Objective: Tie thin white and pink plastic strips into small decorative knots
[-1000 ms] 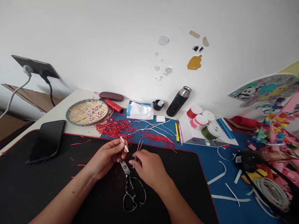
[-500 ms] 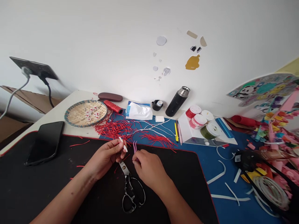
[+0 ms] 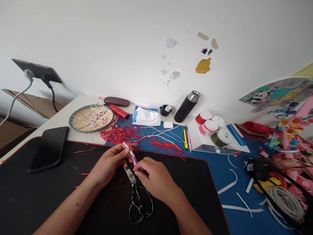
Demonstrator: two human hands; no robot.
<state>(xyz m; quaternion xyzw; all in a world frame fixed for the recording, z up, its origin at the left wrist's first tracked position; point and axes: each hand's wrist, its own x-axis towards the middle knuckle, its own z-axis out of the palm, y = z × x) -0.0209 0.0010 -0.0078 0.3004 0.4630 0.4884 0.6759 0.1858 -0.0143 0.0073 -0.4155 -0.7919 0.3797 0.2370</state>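
L hand (image 3: 110, 163) pinching white strip (image 3: 125, 145); R hand (image 3: 155, 178) pinching pink tweezers (image 3: 133, 158); hands nearly touching; scissors (image 3: 135, 192) beneath

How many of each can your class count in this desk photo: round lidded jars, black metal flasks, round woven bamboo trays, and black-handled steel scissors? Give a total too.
Round lidded jars: 4
Black metal flask: 1
Round woven bamboo tray: 1
Black-handled steel scissors: 1
Total: 7

A white desk (image 3: 56, 125) is partly covered by a red-edged black mat (image 3: 49, 202), on which a smartphone (image 3: 48, 149) and scissors (image 3: 134, 192) are laid.
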